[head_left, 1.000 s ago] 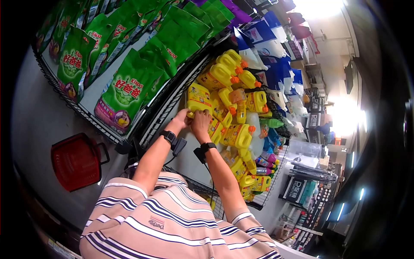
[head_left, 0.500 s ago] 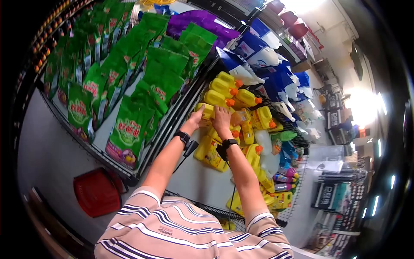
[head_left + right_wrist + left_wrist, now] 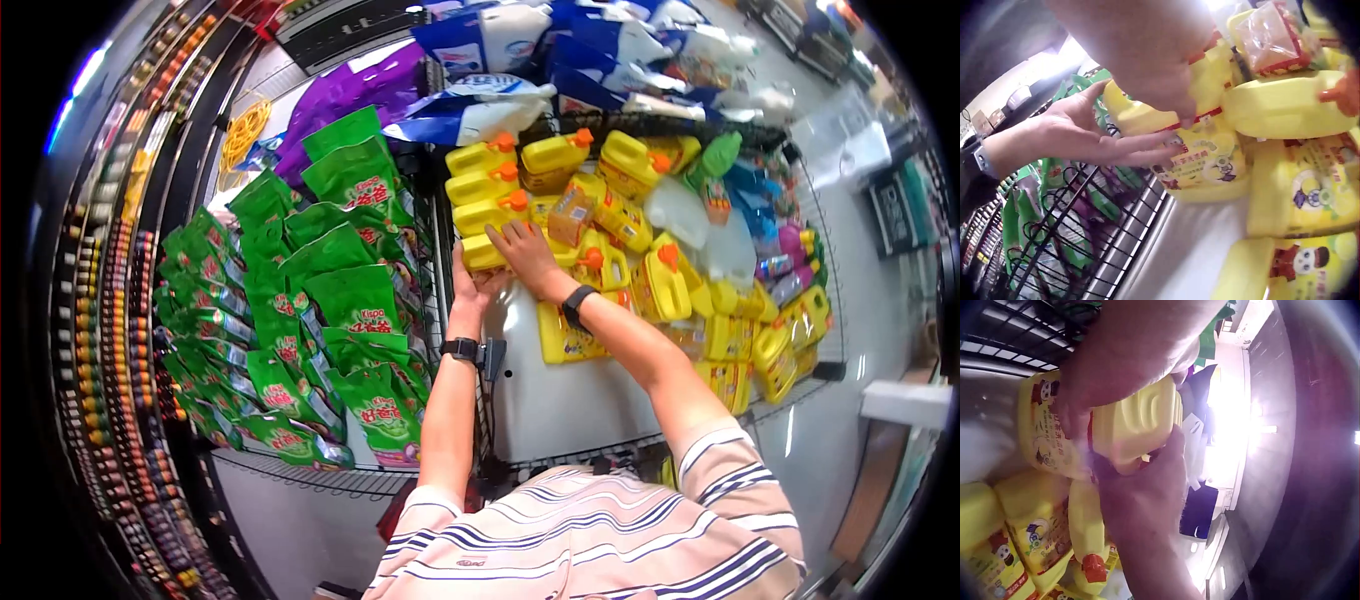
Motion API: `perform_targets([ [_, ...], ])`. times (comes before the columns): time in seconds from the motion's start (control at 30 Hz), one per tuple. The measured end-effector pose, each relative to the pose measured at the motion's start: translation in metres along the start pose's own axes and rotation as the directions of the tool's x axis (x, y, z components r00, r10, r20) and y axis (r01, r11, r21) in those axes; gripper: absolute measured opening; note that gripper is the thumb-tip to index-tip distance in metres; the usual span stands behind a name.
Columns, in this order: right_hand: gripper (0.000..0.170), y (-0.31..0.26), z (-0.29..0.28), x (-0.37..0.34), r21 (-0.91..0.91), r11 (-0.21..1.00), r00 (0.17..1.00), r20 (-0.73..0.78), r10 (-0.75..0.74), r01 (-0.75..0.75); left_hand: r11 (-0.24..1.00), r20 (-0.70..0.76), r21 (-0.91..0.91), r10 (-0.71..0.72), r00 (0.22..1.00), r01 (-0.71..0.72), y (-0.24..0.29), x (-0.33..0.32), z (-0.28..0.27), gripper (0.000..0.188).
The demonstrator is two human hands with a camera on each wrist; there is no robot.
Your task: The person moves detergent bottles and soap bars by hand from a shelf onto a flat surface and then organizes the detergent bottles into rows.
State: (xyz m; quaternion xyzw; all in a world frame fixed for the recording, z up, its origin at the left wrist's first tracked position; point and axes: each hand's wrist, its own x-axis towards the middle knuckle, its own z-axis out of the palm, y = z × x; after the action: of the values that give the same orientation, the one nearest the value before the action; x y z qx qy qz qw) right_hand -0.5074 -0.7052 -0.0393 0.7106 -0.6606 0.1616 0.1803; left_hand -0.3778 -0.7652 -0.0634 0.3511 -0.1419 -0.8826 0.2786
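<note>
A yellow bottle (image 3: 480, 252) is between the two hands at the left edge of the yellow bottles. My left hand (image 3: 472, 283) lies along it; the right wrist view shows the left hand (image 3: 1075, 134) with long straight fingers against the label of the bottle (image 3: 1207, 165) and the thumb by its end. From the other side my right hand (image 3: 530, 260) grips it. In the left wrist view the right hand (image 3: 1147, 500) has fingers and thumb around the upper part of the bottle (image 3: 1135, 422), while the left hand (image 3: 1129, 356) crosses over it, its fingertips partly hidden.
Similar yellow bottles with orange caps (image 3: 487, 187) lie behind, and more (image 3: 663, 285) to the right. A small boxed pack (image 3: 571, 215) sits among them. Green bags (image 3: 350, 300) stand left beyond the black wire edge (image 3: 1110, 234); blue-and-white bags (image 3: 480, 105) lie behind.
The view has swung, bringing the green bags left and the shelves into sight. The hands have moved from a lower bottle to the row's near end, with the bottle pressed alongside the others.
</note>
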Motion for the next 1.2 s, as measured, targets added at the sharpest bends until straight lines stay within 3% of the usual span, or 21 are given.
perform_targets([
  [0.03,0.058,0.002,-0.01,0.001,0.212,0.975,0.996,0.074,0.046,-0.061,1.0,0.002,0.026,0.016,1.0,-0.016,0.0,0.0,0.001,0.064],
  [0.13,0.06,0.002,-0.001,-0.003,0.124,0.99,0.998,0.024,0.064,-0.067,0.997,-0.011,0.066,0.036,0.999,-0.035,0.002,-0.003,0.012,0.067],
  [0.2,0.064,-0.001,0.0,-0.007,0.098,0.993,0.997,0.042,0.068,-0.072,1.0,-0.038,-0.017,0.007,0.999,-0.007,0.001,-0.008,0.004,0.064],
  [0.27,0.071,-0.006,-0.014,-0.013,0.215,0.935,0.945,-0.105,0.31,-0.283,0.999,-0.018,-0.035,0.008,1.0,-0.008,-0.003,-0.008,-0.011,0.067],
  [0.3,0.076,-0.005,-0.019,-0.015,0.283,0.884,0.889,-0.165,0.426,-0.372,0.998,-0.106,-0.069,-0.022,0.994,0.015,-0.006,-0.015,-0.015,0.07],
  [0.33,0.076,0.0,-0.021,-0.016,0.281,0.882,0.884,-0.174,0.434,-0.378,0.994,-0.193,-0.105,-0.056,0.98,0.036,-0.012,-0.022,-0.021,0.073],
  [0.4,0.077,0.013,-0.026,-0.022,0.28,0.759,0.736,-0.205,0.646,-0.588,0.998,-0.153,-0.052,-0.032,0.988,0.024,-0.03,-0.041,-0.036,0.072],
  [0.43,0.077,0.017,-0.026,-0.023,0.264,0.732,0.729,-0.13,0.672,-0.628,0.995,-0.124,-0.064,-0.078,0.989,0.07,-0.041,-0.052,-0.043,0.065],
  [0.47,0.077,0.024,-0.023,-0.023,0.254,0.723,0.713,-0.15,0.685,-0.642,0.99,-0.089,-0.07,-0.126,0.988,0.12,-0.05,-0.061,-0.046,0.058],
  [0.53,0.072,0.038,-0.012,-0.025,0.026,0.845,0.824,0.239,0.513,-0.534,0.974,0.066,-0.083,-0.205,0.977,0.21,-0.069,-0.087,-0.049,0.052],
  [0.57,0.065,0.044,-0.004,-0.03,-0.045,0.893,0.865,0.23,0.445,-0.447,0.969,0.101,-0.069,-0.231,0.968,0.238,-0.076,-0.102,-0.051,0.051],
  [0.67,0.063,0.052,-0.006,-0.024,-0.052,0.892,0.839,0.317,0.442,-0.45,0.964,0.182,-0.023,-0.258,0.949,0.267,-0.087,-0.135,-0.055,0.051],
  [0.7,0.049,0.056,-0.009,-0.023,-0.016,0.897,0.852,0.307,0.425,-0.442,0.966,0.136,-0.028,-0.252,0.958,0.258,-0.087,-0.146,-0.054,0.048],
  [0.73,0.049,0.06,0.006,-0.025,-0.024,0.9,0.857,0.295,0.423,-0.436,0.967,0.15,-0.028,-0.245,0.958,0.252,-0.086,-0.153,-0.06,0.048],
  [0.8,0.029,0.065,0.03,-0.032,-0.153,0.894,0.889,0.129,0.44,-0.421,0.929,0.207,-0.236,-0.237,0.949,0.284,-0.076,-0.167,-0.074,0.045],
  [0.83,0.024,0.064,0.006,-0.039,-0.129,0.921,0.923,0.074,0.378,-0.367,0.874,0.229,-0.383,-0.225,0.947,0.3,-0.068,-0.18,-0.069,0.042],
  [0.93,0.023,0.061,-0.017,-0.059,-0.027,0.925,0.923,0.07,0.38,-0.379,0.852,0.245,-0.478,-0.104,0.964,0.213,-0.053,-0.204,-0.076,0.042],
  [0.97,0.015,0.055,-0.027,-0.07,0.012,0.929,0.928,-0.023,0.371,-0.371,0.861,0.265,-0.466,-0.082,0.961,0.203,-0.049,-0.213,-0.078,0.042],
  [1.07,0.013,0.022,-0.073,-0.116,0.101,0.932,0.93,-0.092,0.357,-0.348,0.843,0.291,-0.495,-0.066,0.955,0.209,-0.049,-0.223,-0.094,0.044],
  [1.13,0.019,-0.01,-0.119,-0.15,0.271,0.869,0.902,-0.004,0.432,-0.415,0.835,0.286,-0.495,-0.106,0.952,0.242,-0.053,-0.229,-0.1,0.043],
  [1.2,0.018,-0.031,-0.132,-0.189,0.258,0.859,0.881,-0.056,0.471,-0.442,0.829,0.306,-0.474,-0.16,0.938,0.296,-0.062,-0.232,-0.105,0.043],
])
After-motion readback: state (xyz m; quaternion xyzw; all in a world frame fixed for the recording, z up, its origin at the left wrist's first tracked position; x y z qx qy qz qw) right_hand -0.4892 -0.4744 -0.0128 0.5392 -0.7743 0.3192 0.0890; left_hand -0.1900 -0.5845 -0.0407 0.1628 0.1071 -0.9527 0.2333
